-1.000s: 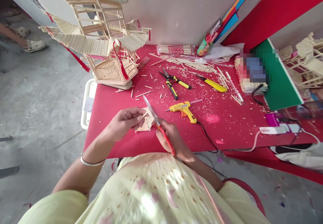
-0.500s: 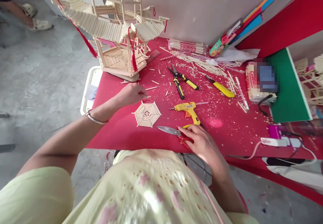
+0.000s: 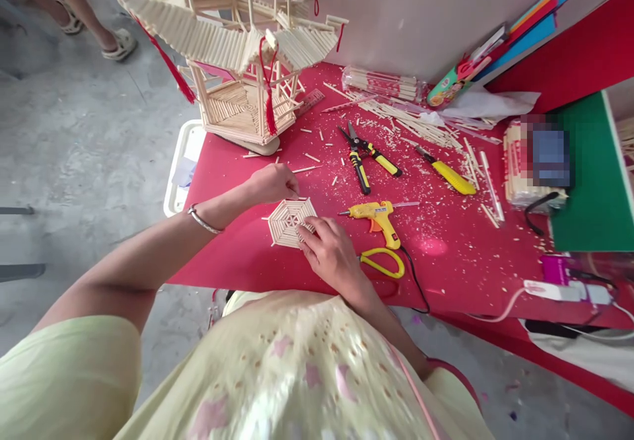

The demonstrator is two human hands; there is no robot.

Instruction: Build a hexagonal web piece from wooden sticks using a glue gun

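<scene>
A hexagonal panel of thin wooden sticks (image 3: 281, 227), laid in rings like a web, lies flat near the table's front edge. My right hand (image 3: 331, 252) presses its thumb and fingers on the panel's right side. At the panel's top edge, my left hand (image 3: 275, 182) is closed in a pinch on what looks like a short stick, mostly hidden by the fingers. Scissors (image 3: 384, 263) with one yellow and one red handle loop lie beside my right hand, which hides their blades. Just behind them is a yellow glue gun (image 3: 374, 215).
A stick-built pavilion (image 3: 247, 106) with red tassels stands at the back left. Yellow-black cutters (image 3: 364, 156), a yellow utility knife (image 3: 452, 176) and loose sticks (image 3: 411, 123) lie behind the glue gun. A power strip (image 3: 564, 291) sits at the right. Another person's legs (image 3: 82, 10) show at upper left.
My right hand has let go of the scissors and moved left onto the hexagonal panel. My left hand has come slightly right and down to the panel's top edge.
</scene>
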